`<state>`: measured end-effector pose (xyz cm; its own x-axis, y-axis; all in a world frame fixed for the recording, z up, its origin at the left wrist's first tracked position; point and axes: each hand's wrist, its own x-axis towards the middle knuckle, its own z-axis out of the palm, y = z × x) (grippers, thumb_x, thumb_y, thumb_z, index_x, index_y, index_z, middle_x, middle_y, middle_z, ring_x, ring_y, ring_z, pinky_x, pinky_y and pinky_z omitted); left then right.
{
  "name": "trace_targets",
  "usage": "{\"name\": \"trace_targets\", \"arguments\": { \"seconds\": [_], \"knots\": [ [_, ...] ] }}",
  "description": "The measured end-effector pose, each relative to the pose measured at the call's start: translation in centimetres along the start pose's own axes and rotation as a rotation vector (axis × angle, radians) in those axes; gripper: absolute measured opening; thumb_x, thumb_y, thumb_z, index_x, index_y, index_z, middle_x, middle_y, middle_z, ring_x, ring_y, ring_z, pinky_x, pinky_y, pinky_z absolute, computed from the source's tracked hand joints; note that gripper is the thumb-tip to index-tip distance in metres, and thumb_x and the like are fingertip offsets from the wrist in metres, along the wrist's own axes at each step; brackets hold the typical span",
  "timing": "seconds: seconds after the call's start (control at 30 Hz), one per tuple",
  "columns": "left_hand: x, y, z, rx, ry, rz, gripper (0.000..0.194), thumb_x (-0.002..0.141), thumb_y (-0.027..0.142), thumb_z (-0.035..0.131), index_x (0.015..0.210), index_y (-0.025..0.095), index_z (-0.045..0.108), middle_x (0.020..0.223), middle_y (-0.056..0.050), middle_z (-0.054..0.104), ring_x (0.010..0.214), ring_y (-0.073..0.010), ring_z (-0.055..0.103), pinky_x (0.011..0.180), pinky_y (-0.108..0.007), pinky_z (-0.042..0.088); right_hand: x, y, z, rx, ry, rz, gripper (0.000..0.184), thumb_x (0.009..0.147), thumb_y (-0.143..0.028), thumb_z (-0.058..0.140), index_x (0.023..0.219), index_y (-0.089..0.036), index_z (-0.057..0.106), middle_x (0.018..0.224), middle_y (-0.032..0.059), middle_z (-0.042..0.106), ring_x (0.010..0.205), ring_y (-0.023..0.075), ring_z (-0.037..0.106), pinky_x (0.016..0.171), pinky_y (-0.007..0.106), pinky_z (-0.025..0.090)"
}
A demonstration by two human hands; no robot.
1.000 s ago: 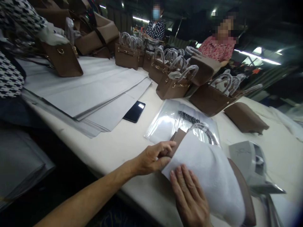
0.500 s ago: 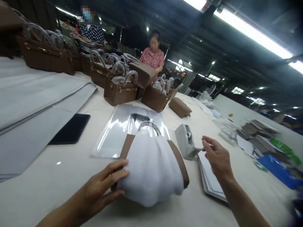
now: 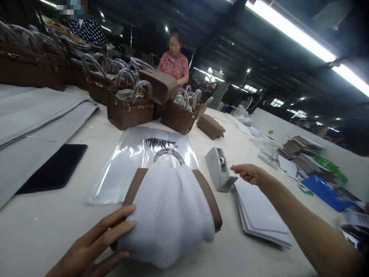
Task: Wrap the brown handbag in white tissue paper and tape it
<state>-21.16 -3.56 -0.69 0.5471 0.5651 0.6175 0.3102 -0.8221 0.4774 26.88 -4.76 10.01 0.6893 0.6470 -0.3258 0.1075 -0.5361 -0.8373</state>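
Note:
A brown handbag (image 3: 210,201) lies flat on the table in front of me, wrapped in white soft cloth (image 3: 168,215); its plastic-wrapped handle (image 3: 168,153) sticks out at the far end. My left hand (image 3: 95,246) rests flat against the near left side of the wrapped bag, fingers spread. My right hand (image 3: 248,173) reaches out to the grey tape dispenser (image 3: 218,169) just right of the bag, fingers pinched together at its cutting end. Whether tape is between the fingers cannot be made out.
Clear plastic bags (image 3: 129,157) lie under and beyond the bag. A black phone (image 3: 53,169) and grey paper sheets (image 3: 34,115) are left. A stack of white cards (image 3: 259,215) lies right. Several brown handbags (image 3: 129,109) stand at the back, where two people work. Blue and green items (image 3: 325,190) lie far right.
My right hand left the white cloth and went right to the tape dispenser. My left hand slid to the bag's near left side. The view swung right and upward.

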Motion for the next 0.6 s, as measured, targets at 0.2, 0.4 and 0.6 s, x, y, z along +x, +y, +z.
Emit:
{"name": "trace_targets", "arguments": {
  "seconds": [0.2,0.4,0.6],
  "knots": [
    [0.2,-0.3,0.0,-0.022,0.0,0.021,0.039,0.084,0.022,0.051,0.122,0.032,0.047,0.128,0.0,0.049,0.109,-0.0174,0.055,0.094,-0.027,0.047,-2.7,6.3,0.7,0.054,0.039,0.01,0.015,0.065,-0.021,0.064,0.058,-0.011,0.055,0.053,0.0003,0.051,0.036,0.0028,0.031,0.031,0.013,0.018],
    [1.2,0.4,-1.3,-0.098,-0.144,0.087,0.042,0.085,0.016,0.052,0.124,0.023,0.042,0.13,-0.009,0.046,0.118,-0.0187,0.048,0.098,-0.032,0.045,-6.8,8.8,2.8,0.117,0.187,-0.074,0.022,0.061,-0.032,0.068,0.065,-0.013,0.058,0.053,-0.0017,0.05,0.038,0.0047,0.033,0.032,0.016,0.022],
    [1.1,0.7,-1.4,-0.324,-0.119,0.097,0.047,0.08,0.012,0.057,0.123,0.021,0.038,0.129,-0.014,0.045,0.122,-0.022,0.042,0.099,-0.038,0.043,-21.5,3.9,9.6,0.327,-0.343,-0.063,0.037,0.057,-0.042,0.077,0.081,-0.016,0.066,0.068,0.0056,0.062,0.03,-0.0003,0.028,0.029,0.014,0.022]
  ]
}}
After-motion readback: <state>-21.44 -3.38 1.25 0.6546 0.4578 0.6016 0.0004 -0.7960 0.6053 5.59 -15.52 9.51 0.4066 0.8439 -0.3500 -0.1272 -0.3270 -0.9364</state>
